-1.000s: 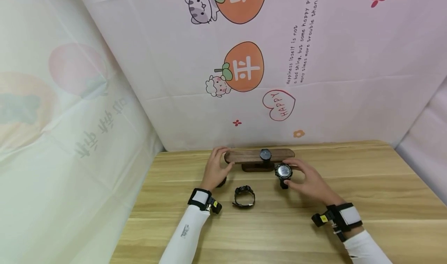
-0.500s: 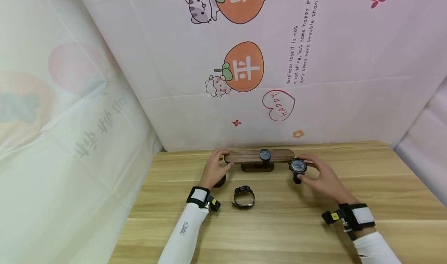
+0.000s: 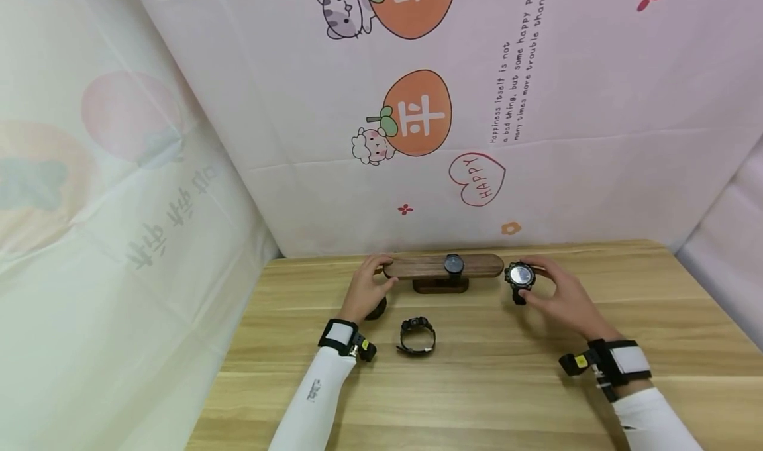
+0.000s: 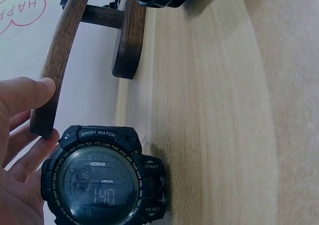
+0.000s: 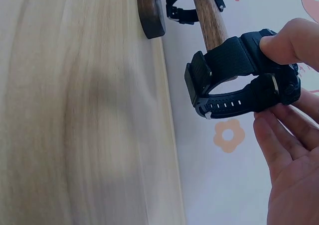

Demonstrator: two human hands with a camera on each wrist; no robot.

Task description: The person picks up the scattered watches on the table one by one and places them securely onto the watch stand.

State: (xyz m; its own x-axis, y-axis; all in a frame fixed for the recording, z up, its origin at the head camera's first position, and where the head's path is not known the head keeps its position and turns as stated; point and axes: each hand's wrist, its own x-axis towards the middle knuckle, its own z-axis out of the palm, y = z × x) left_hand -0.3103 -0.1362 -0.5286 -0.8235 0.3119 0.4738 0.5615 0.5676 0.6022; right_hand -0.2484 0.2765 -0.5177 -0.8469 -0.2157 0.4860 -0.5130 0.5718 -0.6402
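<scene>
Running crosswise, the wooden bar (image 3: 417, 267) is pinched by the left hand (image 3: 363, 293) — the right hand (image 3: 565, 300) grips a face-up watch (image 3: 521, 276).

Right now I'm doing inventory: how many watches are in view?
4: first watch on the stand, second watch in the right hand, third watch on the table, fourth watch by the left hand, partly hidden in the head view.

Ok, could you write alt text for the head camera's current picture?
A person's left hand pinches one end of a wooden stand; the right hand holds a black watch near its other end. Another watch sits on the stand, while a third and fourth rest on the table.
</scene>
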